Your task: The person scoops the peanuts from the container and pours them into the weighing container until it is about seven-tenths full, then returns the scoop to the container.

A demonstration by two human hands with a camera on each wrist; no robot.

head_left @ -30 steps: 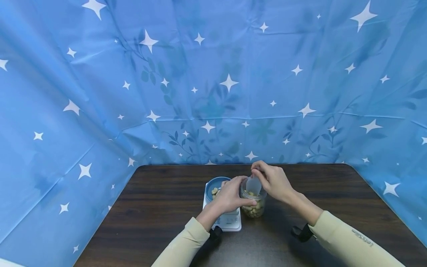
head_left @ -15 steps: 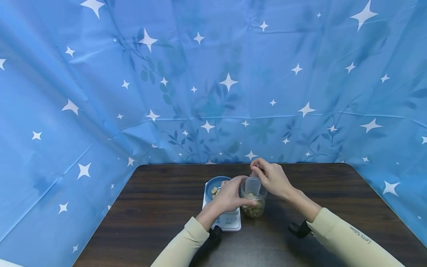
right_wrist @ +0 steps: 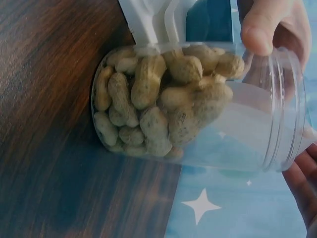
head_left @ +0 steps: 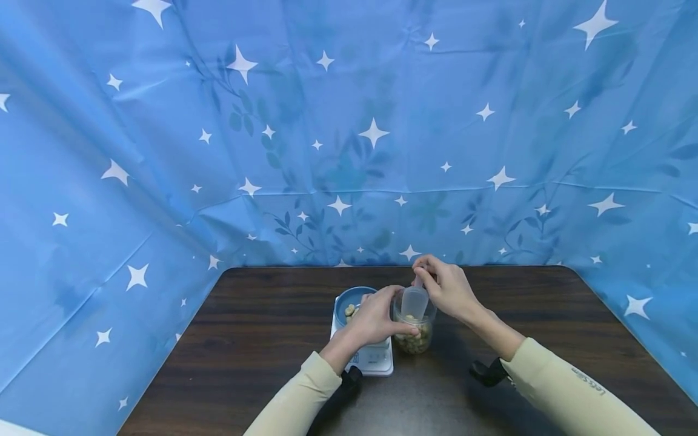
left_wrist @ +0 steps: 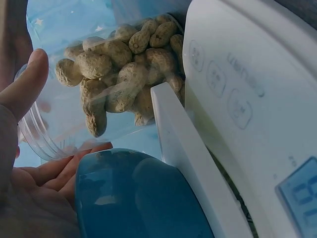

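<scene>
Peanut jar [head_left: 413, 346]: upright on the table [head_left: 234, 357], just beside the white scale [head_left: 376, 366]
Left hand [head_left: 375, 319]: you grip the jar near its top
Right hand [head_left: 448, 292]: you pinch the scoop [head_left: 415, 301], its end inside the jar
Table: dark, wood-grained, rounded far corners
Backdrop [head_left: 349, 163]: blue, creased, star-printed, hanging behind the table

1 left hand [head_left: 372, 320], 1 right hand [head_left: 451, 295] and 2 pale sleeves [head_left: 299, 392]. 1 clear jar [right_wrist: 225, 148], 1 scoop [head_left: 415, 301], 1 blue bowl [head_left: 353, 295], 1 white scale [head_left: 377, 367] with 1 display [left_wrist: 303, 196] and 3 buttons [left_wrist: 216, 78] visible, 1 tabletop [head_left: 234, 351]. Over 10 peanuts [right_wrist: 148, 82] (overlapping, so no exact count).
</scene>
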